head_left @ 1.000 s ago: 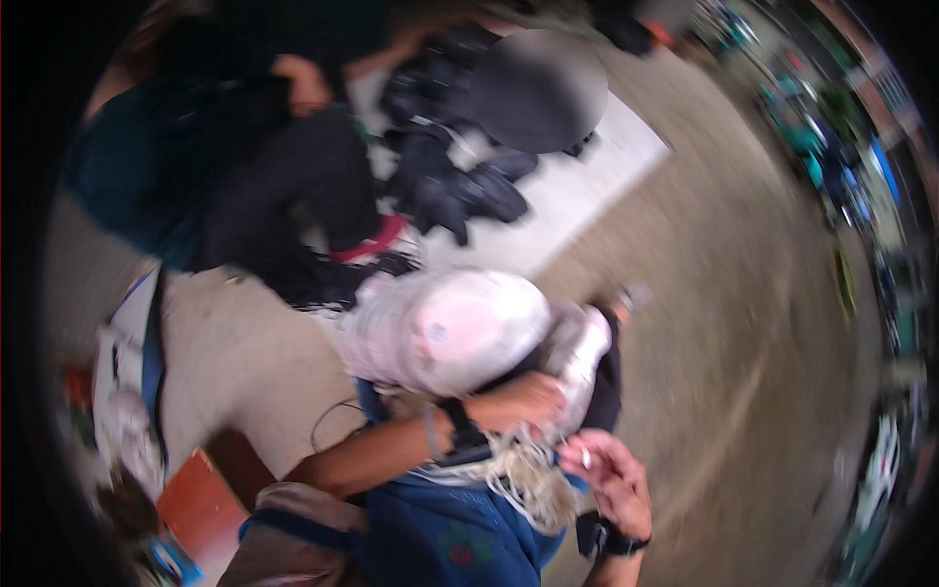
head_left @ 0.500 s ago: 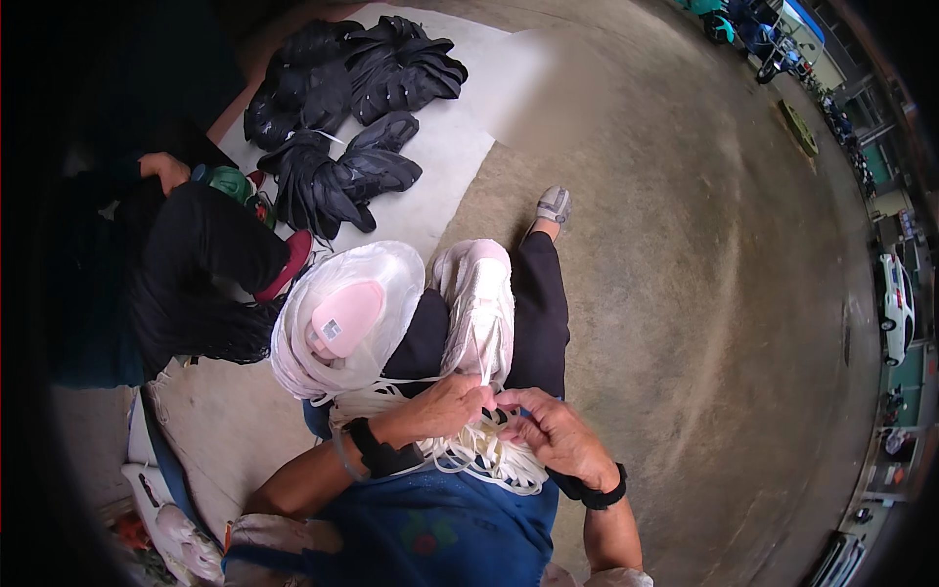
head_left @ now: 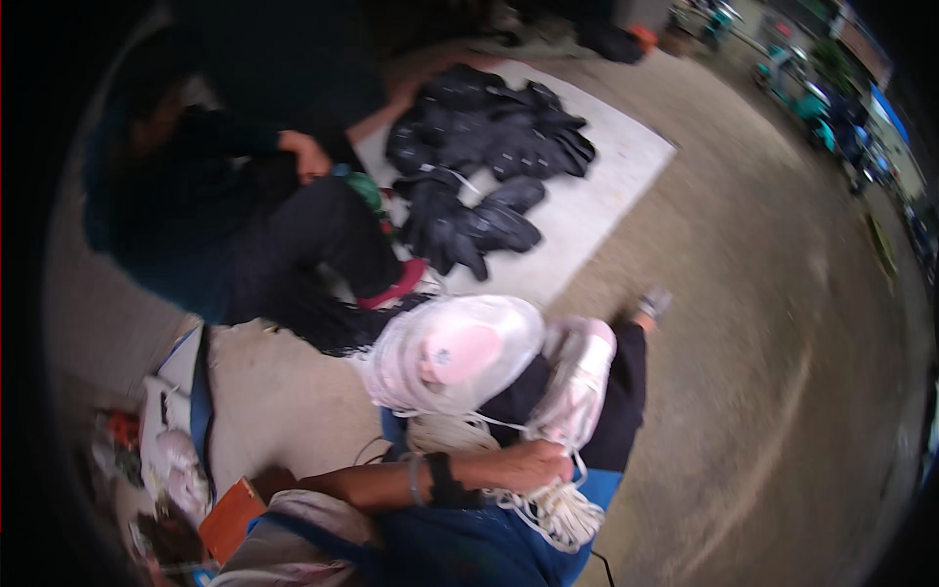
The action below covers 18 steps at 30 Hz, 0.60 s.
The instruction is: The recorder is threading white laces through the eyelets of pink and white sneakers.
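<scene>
My left hand [head_left: 538, 466] is closed at the near end of a pale pink-and-white shoe [head_left: 577, 382] on my lap, its fingers around a white shoelace. The blur hides exactly how the lace runs. A bundle of loose white laces [head_left: 567, 514] hangs just below the hand, over my blue apron [head_left: 440, 543]. More cream laces [head_left: 445, 432] lie to the left of the shoe. Beside it rests a nested stack of white shoe uppers [head_left: 509, 328] with a pink insole [head_left: 458, 350] showing on top. I cannot see my right hand.
Black shoe parts [head_left: 489, 132] are heaped on a white sheet [head_left: 621, 176] ahead. At the left sits another person [head_left: 313, 230] in dark clothes, a hand [head_left: 306, 157] near the knee. An orange box-like thing [head_left: 233, 517] is at lower left. Parked scooters [head_left: 807, 103] stand far right.
The view has swung, shifting the scene rightward and blurring it. My right hand, at the laces before, is out of sight. My left hand stays at the shoe's laces.
</scene>
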{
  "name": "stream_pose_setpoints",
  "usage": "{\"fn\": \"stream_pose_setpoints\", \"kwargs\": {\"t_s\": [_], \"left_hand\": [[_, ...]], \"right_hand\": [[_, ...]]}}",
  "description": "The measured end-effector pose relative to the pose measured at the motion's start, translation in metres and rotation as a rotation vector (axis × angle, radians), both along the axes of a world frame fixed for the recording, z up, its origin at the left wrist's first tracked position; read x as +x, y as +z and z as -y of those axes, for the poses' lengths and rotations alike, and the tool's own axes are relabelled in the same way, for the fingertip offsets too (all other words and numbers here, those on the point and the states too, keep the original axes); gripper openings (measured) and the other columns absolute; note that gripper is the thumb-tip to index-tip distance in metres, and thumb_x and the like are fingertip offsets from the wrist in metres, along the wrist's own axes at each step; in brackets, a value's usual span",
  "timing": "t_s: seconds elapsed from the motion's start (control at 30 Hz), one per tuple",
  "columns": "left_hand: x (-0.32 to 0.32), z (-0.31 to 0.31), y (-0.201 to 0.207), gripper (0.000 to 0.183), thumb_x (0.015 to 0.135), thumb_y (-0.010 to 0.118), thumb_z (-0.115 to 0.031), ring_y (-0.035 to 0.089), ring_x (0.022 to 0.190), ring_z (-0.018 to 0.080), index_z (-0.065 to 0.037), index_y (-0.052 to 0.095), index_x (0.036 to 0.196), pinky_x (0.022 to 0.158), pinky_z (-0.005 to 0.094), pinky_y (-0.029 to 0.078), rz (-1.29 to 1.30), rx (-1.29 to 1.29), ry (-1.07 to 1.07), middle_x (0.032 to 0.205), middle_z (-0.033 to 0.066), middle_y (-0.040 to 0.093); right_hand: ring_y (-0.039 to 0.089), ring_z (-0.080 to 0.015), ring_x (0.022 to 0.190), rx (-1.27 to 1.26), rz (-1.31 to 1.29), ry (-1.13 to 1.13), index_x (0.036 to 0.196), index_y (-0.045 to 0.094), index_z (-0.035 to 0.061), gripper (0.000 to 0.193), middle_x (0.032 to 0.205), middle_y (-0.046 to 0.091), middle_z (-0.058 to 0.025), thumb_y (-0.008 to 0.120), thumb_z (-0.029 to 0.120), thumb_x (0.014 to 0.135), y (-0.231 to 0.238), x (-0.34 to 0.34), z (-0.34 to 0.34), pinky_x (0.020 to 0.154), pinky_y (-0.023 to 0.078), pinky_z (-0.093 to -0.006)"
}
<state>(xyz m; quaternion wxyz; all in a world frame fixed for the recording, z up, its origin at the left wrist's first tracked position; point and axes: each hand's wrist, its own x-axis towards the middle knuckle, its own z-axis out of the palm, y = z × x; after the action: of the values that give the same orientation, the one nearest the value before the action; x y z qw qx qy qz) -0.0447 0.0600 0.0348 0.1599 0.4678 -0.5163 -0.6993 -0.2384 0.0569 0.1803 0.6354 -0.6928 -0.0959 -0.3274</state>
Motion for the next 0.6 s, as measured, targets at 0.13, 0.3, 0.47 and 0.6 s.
{"fn": "stream_pose_setpoints", "kwargs": {"t_s": [0.13, 0.3, 0.47, 0.6], "left_hand": [[0.000, -0.008, -0.018, 0.021, 0.088, 0.045, -0.014, 0.062, 0.078, 0.0302, -0.006, 0.064, 0.089, 0.071, 0.0382, 0.049, 0.001, -0.418, -0.019, 0.085, 0.0170, 0.060], [-0.007, -0.007, -0.048, 0.029, 0.092, 0.042, -0.022, 0.062, 0.082, 0.0287, -0.004, 0.062, 0.086, 0.074, 0.0393, 0.047, 0.008, -0.488, -0.008, 0.084, 0.0165, 0.063], [-0.001, -0.014, -0.101, 0.020, 0.091, 0.043, -0.015, 0.059, 0.077, 0.0225, -0.003, 0.056, 0.082, 0.069, 0.0351, 0.047, -0.066, -0.581, -0.018, 0.075, 0.0087, 0.055], [0.006, -0.014, -0.164, 0.022, 0.097, 0.045, -0.020, 0.057, 0.099, 0.0203, -0.005, 0.061, 0.097, 0.084, 0.0353, 0.047, -1.079, 0.426, 0.183, 0.103, 0.0070, 0.060]], "right_hand": [[0.057, -0.0112, 0.063, 0.034, -0.116, 0.006, 0.105, 0.068, 0.0011, 0.023, 0.082, 0.065, -0.0083, 0.059, 0.015, 0.088, -0.001, 0.018, 0.011, 0.059, 0.046, -0.0262], [0.056, -0.0108, 0.062, 0.015, -0.302, -0.124, 0.104, 0.069, 0.0011, 0.023, 0.082, 0.065, -0.0082, 0.059, 0.015, 0.089, 0.010, 0.029, 0.025, 0.057, 0.046, -0.0260], [0.056, -0.0105, 0.060, 0.013, -0.528, -0.353, 0.103, 0.069, 0.0011, 0.022, 0.081, 0.065, -0.0082, 0.059, 0.015, 0.089, 0.023, 0.035, 0.025, 0.056, 0.045, -0.0258], [0.056, -0.0102, 0.059, 0.024, -0.679, -0.567, 0.102, 0.070, 0.0011, 0.022, 0.081, 0.065, -0.0081, 0.059, 0.015, 0.089, 0.018, 0.034, 0.027, 0.054, 0.045, -0.0256]]}}
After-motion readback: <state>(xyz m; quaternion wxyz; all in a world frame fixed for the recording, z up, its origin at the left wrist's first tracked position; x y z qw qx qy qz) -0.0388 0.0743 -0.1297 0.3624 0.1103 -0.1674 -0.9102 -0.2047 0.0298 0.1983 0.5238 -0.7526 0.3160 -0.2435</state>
